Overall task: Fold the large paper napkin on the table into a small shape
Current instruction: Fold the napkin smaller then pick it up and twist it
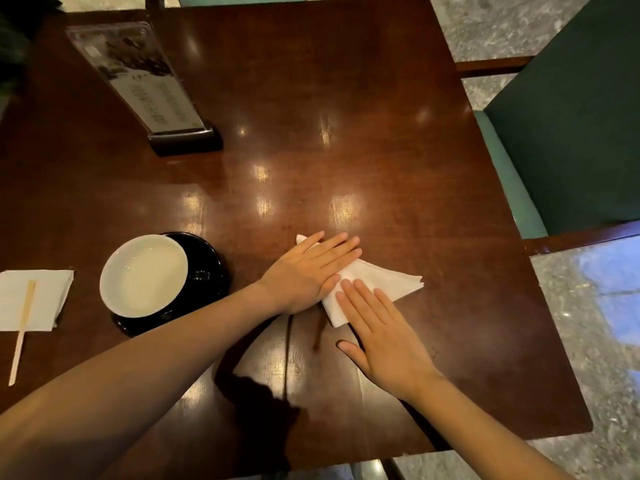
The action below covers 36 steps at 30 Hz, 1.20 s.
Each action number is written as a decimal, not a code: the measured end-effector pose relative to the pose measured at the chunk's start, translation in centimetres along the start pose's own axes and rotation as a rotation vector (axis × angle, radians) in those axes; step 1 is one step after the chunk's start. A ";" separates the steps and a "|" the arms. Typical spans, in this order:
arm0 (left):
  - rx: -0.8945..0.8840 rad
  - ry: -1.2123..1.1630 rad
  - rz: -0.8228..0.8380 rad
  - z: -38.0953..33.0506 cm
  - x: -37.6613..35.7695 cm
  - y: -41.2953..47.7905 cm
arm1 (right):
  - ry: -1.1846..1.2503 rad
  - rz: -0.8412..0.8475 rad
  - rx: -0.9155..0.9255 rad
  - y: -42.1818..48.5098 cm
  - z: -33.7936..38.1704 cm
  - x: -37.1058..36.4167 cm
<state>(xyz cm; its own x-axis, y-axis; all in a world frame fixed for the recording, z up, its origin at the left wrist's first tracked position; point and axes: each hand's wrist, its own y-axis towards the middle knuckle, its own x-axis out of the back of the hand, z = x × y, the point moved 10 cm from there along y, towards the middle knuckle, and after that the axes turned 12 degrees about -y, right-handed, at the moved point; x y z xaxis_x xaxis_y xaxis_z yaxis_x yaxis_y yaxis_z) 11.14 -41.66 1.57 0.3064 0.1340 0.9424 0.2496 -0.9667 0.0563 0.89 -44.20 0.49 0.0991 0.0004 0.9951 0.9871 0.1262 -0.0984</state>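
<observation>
A white paper napkin [388,281], folded into a small layered shape, lies flat on the dark wooden table [346,150]. My left hand [308,270] rests palm down on its left part, fingers straight and close together, hiding much of it. My right hand [381,337] lies flat with its fingertips on the napkin's near edge and its thumb spread out. One corner of the napkin sticks out to the right, and a small tip shows beyond my left fingers. Neither hand grips anything.
A white bowl [143,275] sits on a black saucer [207,271] left of my left arm. At the far left lies another napkin [45,292] with a wooden stick [22,332] on it. A menu stand [145,84] is at the back left, a green chair [571,133] to the right.
</observation>
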 end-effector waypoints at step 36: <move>0.049 0.035 0.173 0.7 -1.3 0.4 | -0.162 0.169 0.155 3.9 6.3 2.9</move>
<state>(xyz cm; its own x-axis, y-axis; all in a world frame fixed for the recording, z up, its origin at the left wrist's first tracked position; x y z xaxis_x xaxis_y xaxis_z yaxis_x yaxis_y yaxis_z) 11.54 -42.06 0.15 0.3166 -0.0424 0.9476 0.2409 -0.9627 -0.1235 4.20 -37.49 3.05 0.2270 0.1915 0.9549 0.9260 0.2613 -0.2725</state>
